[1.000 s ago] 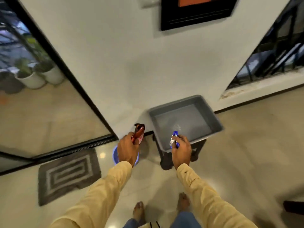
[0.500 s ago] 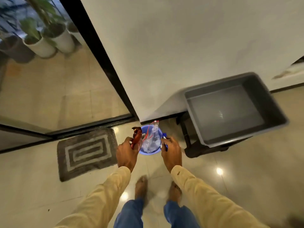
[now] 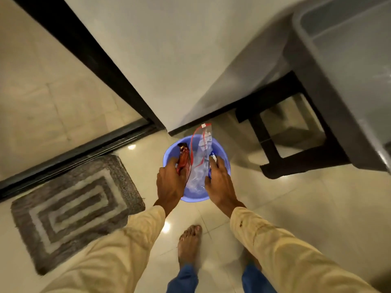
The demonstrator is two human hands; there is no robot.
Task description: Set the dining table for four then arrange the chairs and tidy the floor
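Clerk: Left hand?
Inspector: The left hand (image 3: 170, 182) gripped a red wrapper (image 3: 184, 158), fingers curled round its near end. Its long axis ran away from the person, far end over the blue bucket (image 3: 169, 154).
Clerk: Right?
Inspector: The right hand (image 3: 219, 181) pinched a blue wrapper (image 3: 211, 166) between thumb and loosely bent fingers, with the same heading.
Clerk: The bucket?
Inspector: On the tiled floor at the wall corner, with a clear plastic bag (image 3: 201, 153) upright inside it between both hands.
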